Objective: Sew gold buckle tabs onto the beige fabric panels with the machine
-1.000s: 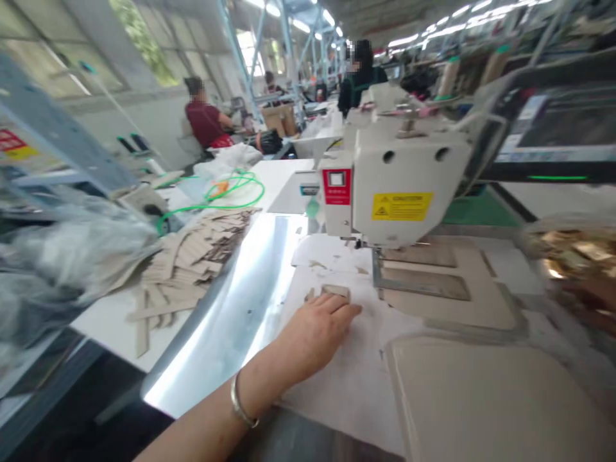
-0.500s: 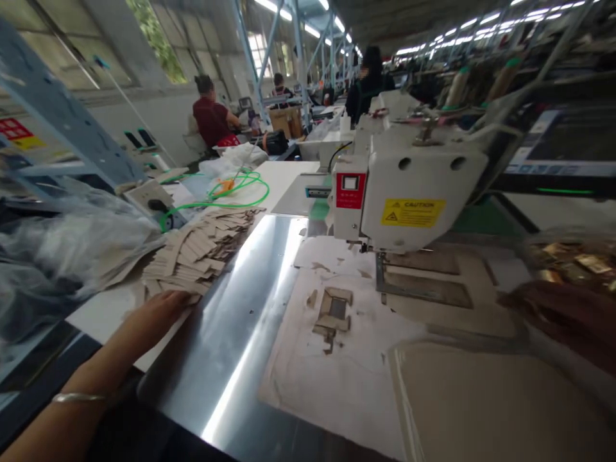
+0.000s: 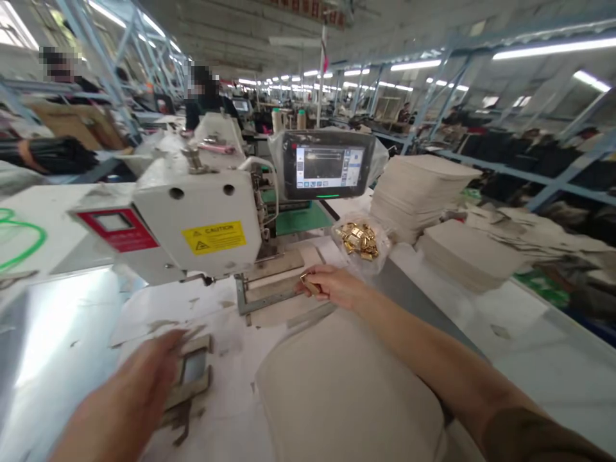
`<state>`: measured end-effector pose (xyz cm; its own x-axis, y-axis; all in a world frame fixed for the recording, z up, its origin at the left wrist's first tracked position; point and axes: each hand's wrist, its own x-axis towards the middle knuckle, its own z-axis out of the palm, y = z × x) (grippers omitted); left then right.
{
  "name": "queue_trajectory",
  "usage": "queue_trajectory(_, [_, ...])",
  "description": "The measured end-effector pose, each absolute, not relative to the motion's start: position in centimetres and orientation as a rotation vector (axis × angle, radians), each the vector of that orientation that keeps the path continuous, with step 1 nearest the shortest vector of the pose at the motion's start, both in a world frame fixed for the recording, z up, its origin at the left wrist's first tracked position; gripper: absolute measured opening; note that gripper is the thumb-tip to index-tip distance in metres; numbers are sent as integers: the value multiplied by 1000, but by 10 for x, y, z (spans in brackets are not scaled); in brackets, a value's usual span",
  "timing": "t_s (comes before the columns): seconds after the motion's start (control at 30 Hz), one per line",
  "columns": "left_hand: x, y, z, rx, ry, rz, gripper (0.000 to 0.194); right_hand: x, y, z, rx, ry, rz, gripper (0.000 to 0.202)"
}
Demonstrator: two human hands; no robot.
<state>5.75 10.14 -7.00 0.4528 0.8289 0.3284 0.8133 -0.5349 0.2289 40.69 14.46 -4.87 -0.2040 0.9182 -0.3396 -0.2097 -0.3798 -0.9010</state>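
Note:
My right hand (image 3: 330,287) is closed on a small gold-coloured metal piece (image 3: 312,284), its fingers pinched over the clamp frame (image 3: 269,299) of the sewing machine (image 3: 202,218). Motion smears my left hand (image 3: 132,391), whose fingertips reach the left side of the small beige-covered jig (image 3: 206,382) on the white sheet. Whether a beige strip lies in those fingers I cannot make out. In front of my right forearm lies a large beige panel (image 3: 346,391). Behind my right hand, a clear plastic bag holds several gold metal pieces (image 3: 359,239).
A control screen (image 3: 327,163) stands behind the machine. Stacks of beige panels (image 3: 418,192) rise at the right, with loose beige pieces (image 3: 543,237) beside them. Green tubing (image 3: 22,239) lies at the far left. A person in dark clothes (image 3: 205,102) is beyond the machine.
The view has swung right. My left hand has left the heap of beige strips and come over to the jig. My right hand now shows a gold metal piece at the clamp frame.

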Motion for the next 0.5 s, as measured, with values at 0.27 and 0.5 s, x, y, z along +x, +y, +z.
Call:
queue_trajectory(0.27, [233, 114, -24, 2892, 1621, 152, 32, 404, 136, -44, -1434, -1244, 1519, 16])
queue_trajectory(0.5, [254, 123, -22, 2768, 1678, 8, 29, 400, 129, -44, -1585, -2015, 684, 27])
